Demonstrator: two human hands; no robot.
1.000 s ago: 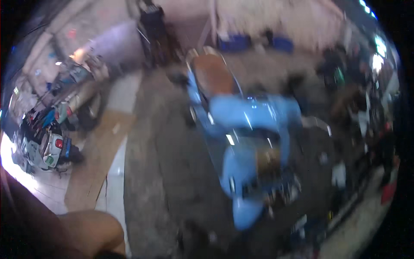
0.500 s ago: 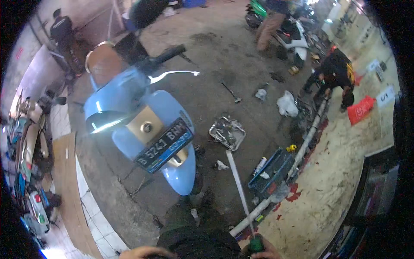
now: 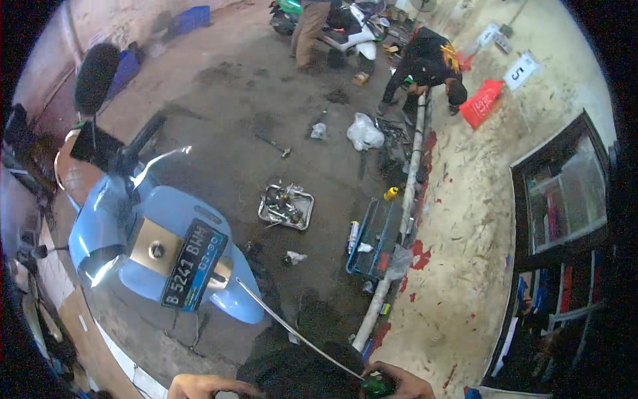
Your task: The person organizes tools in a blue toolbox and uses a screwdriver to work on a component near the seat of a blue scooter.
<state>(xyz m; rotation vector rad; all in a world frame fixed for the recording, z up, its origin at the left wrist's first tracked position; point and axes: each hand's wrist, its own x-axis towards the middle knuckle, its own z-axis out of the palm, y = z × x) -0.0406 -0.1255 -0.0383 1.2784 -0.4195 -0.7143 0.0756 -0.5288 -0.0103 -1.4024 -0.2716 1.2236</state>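
My right hand (image 3: pixel 405 384) is at the lower edge, its fingers wrapped round the green handle of a long screwdriver (image 3: pixel 299 334). The thin metal shaft points up and left, and its tip appears in front of the light-blue scooter's (image 3: pixel 242 292) lower front; whether they touch I cannot tell. My left hand (image 3: pixel 206 386) is left of my dark-clothed legs, cut off by the lower edge, so its fingers are mostly hidden. The scooter has a gold front panel, a dark number plate (image 3: pixel 195 266), a brown seat and a black mirror.
A metal tray of tools (image 3: pixel 287 207) lies on the floor beyond, with a blue basket (image 3: pixel 375 239) by the pipe (image 3: pixel 415 156) along the wall. A person (image 3: pixel 428 63) bends down near a white plastic bag (image 3: pixel 365 132). Another person (image 3: pixel 309 30) stands by a white motorbike (image 3: pixel 362 33).
The view has turned right, so the scooter sits further left. The screwdriver's shaft has swung left toward the scooter. My right hand stays closed on its handle.
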